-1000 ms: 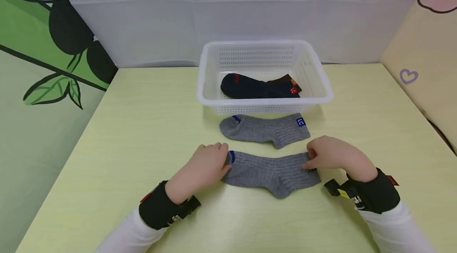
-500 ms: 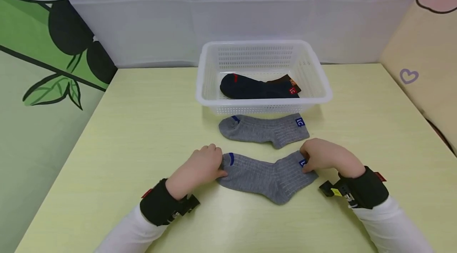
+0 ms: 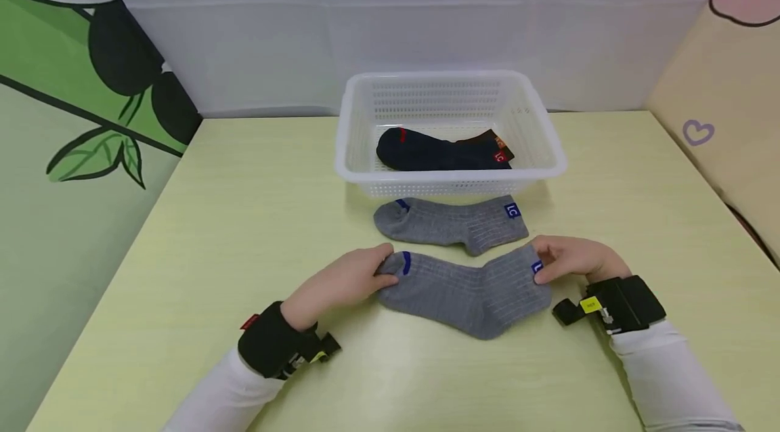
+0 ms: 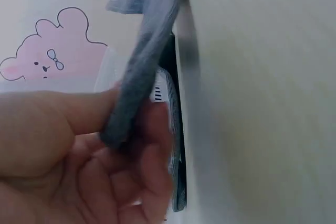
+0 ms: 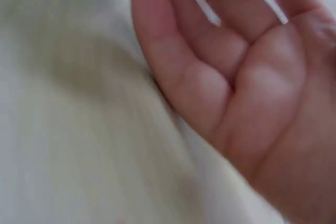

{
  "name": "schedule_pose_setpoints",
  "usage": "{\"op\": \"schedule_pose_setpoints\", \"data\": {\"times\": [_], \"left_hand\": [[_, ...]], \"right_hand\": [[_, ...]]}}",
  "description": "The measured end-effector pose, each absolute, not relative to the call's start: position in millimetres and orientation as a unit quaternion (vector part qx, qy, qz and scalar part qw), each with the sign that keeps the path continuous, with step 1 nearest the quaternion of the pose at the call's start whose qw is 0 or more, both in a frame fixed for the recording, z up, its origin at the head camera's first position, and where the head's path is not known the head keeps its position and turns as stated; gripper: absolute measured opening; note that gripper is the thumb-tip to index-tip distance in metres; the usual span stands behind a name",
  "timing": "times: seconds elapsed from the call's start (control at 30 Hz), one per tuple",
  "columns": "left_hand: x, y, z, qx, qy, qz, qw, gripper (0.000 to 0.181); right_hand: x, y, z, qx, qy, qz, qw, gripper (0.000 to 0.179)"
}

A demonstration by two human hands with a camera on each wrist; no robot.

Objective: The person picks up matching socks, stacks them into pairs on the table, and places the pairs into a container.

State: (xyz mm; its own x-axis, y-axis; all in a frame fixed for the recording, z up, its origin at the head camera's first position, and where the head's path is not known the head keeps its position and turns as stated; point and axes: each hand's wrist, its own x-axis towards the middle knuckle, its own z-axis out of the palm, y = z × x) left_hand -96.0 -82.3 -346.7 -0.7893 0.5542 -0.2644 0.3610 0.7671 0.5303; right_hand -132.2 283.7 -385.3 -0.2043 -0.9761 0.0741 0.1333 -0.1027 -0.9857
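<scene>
Both hands hold a grey sock (image 3: 457, 290) with a blue toe mark, lifted off the table as the left wrist view shows. My left hand (image 3: 344, 283) pinches its toe end between thumb and fingers. At the cuff, beside the blue label, my right hand (image 3: 575, 259) pinches the other end. A second grey sock (image 3: 451, 223) lies flat just beyond, its toe pointing left as well. In the right wrist view the palm and curled fingers (image 5: 210, 66) fill the right side, and the view is blurred.
A white perforated basket (image 3: 451, 175) stands behind the socks, against the pale back cloth. Inside it lie dark socks (image 3: 439, 149) with red marks and a brown one (image 3: 500, 141) partly covered. Painted panels flank the pale yellow table (image 3: 256, 215).
The near sock has risen from the table, held at both ends. It first shifted left, then back right and slightly away. The other sock and the basket stayed put.
</scene>
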Motion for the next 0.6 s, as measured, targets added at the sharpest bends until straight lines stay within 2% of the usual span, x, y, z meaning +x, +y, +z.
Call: {"op": "schedule_pose_setpoints", "data": {"times": [0.07, 0.17, 0.3, 0.37, 0.47, 0.6], "left_hand": [[-100.1, -83.1, -346.5, 0.234, 0.906, 0.297, 0.190, 0.021], [-106.3, -84.9, -345.0, 0.209, 0.871, 0.425, 0.133, 0.026], [-112.4, -89.6, -343.0, 0.201, 0.825, 0.524, 0.072, 0.015], [-114.6, -92.4, -342.0, 0.201, 0.828, 0.517, 0.076, 0.008], [-118.5, -95.5, -342.2, 0.195, 0.846, 0.487, 0.100, 0.017], [-127.2, -97.2, -343.6, 0.176, 0.872, 0.444, 0.103, 0.022]], "right_hand": [[-134.0, 290.9, -387.5, -0.424, 0.469, -0.636, 0.442, 0.026], [-135.7, 297.1, -387.7, -0.415, 0.453, -0.680, 0.401, 0.028], [-136.2, 295.0, -384.3, -0.374, 0.481, -0.730, 0.309, 0.035], [-135.5, 290.9, -381.9, -0.335, 0.514, -0.749, 0.251, 0.034], [-135.2, 286.5, -379.8, -0.274, 0.553, -0.765, 0.184, 0.032], [-137.0, 286.0, -380.7, -0.233, 0.600, -0.745, 0.178, 0.036]]}}
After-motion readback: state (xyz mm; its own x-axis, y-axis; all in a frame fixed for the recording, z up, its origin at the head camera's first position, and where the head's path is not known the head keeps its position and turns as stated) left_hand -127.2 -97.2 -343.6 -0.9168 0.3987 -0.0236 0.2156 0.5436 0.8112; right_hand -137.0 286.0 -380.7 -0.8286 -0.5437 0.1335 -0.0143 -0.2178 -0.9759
